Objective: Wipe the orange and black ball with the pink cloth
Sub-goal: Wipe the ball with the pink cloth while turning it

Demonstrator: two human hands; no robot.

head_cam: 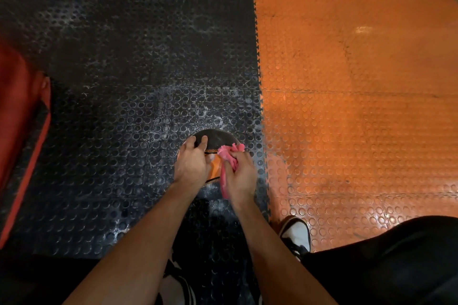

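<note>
On the black studded floor mat (119,111), the left hand (192,163) is steadying the ball (215,138), fingers spread; the right hand (240,173) is gripping the pink cloth (229,156) against it. Uneven pressure is risking the ball rolling away.

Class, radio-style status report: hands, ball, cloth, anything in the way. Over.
Left hand rests on ball, steadying. Right hand grips pink cloth, cloth against ball's right side. Ball on black studded mat. Nothing blocking.
</note>
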